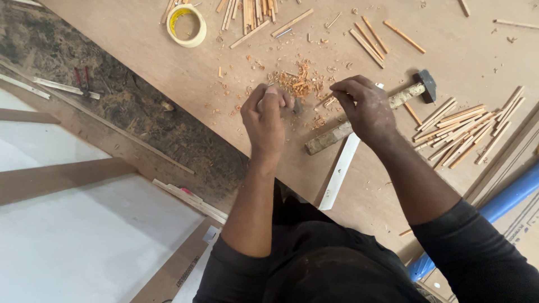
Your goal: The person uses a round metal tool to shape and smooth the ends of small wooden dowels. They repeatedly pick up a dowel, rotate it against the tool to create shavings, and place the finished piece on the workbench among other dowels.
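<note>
The left hand [265, 115] is closed in a fist, and a small dark tool [296, 106], probably a blade, is seen just past its knuckles; how it is gripped cannot be told. The fingers of the right hand [362, 105] are pinched together on a thin wooden stick [325, 101], which is held low over the board [146, 50] between the two hands. Only the stick's near end is shown, the rest being hidden under the fingers.

The step in hand is judged to be whittling: the stick is being shaved or pointed with the tool. For the next stroke, a firm pinch on the stick and a shallow, controlled cut away from the fingers would be called for, since the two hands are set close together.

A heap of curled, orange-brown shavings [297, 83] is spread just beyond the hands. A hammer [393, 101], with a dark metal head and a rough, pale wooden handle, is laid across the board under the right hand. A flat white strip [338, 174] is set beside its handle end. Thin, straight, square-cut sticks are piled to the right [466, 129] and at the top edge [252, 11]. A roll of pale tape [187, 25] is placed at the upper left. The board is smooth, matt, light-brown ply; past it, the floor [140, 106] is dark and mottled.
</note>
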